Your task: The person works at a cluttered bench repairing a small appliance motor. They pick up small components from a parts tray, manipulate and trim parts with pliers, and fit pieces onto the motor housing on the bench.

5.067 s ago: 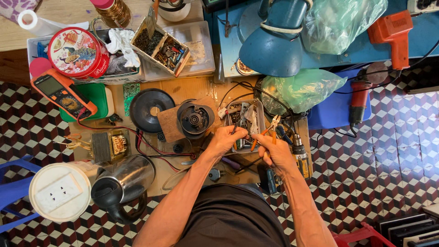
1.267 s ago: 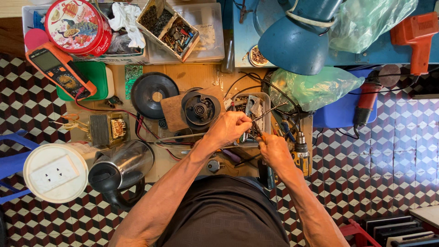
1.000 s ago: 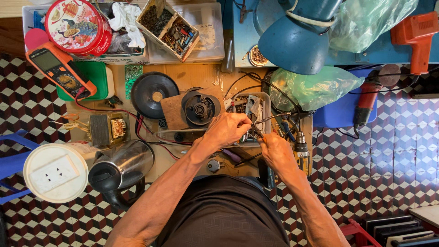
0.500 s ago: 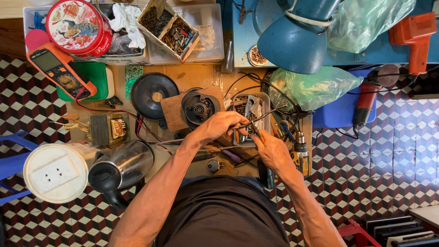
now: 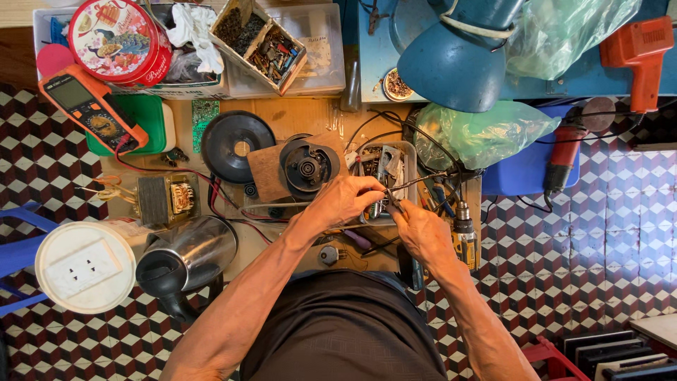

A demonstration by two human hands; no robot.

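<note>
Two bare hands meet over a small grey tray (image 5: 407,152) at the middle of a cluttered wooden workbench (image 5: 310,116), seen from above. The left hand (image 5: 343,200) and the right hand (image 5: 422,229) are close together, fingertips almost touching, both pinched on a small metal part with dark wires (image 5: 423,180) attached. Whether the right hand also grips a thin tool cannot be told. The part sits at the tray's near edge, between the two hands; the tray holds more small metal pieces and wire.

Just left of the tray, a round black motor housing (image 5: 306,166) rests on a square of brown board, beside a flat black disc (image 5: 236,144). Further left lie a boxy transformer (image 5: 168,200) with copper windings, a shiny steel kettle (image 5: 185,257) and a round white lid with a socket plate (image 5: 86,267).

Along the far edge, a clear plastic bin (image 5: 321,67) holds an open cardboard box (image 5: 259,42) split into two compartments, one with dark screws, one with mixed coloured bits. A round red decorated tin (image 5: 120,39) and a crumpled white cloth (image 5: 194,28) sit beside it. An orange multimeter (image 5: 92,109) lies on a green case.

To the right, a blue metal lamp shade (image 5: 455,67) hangs over a crinkled green plastic bag (image 5: 486,134). The floor is patterned in red, black and white cube-shaped tiles.
</note>
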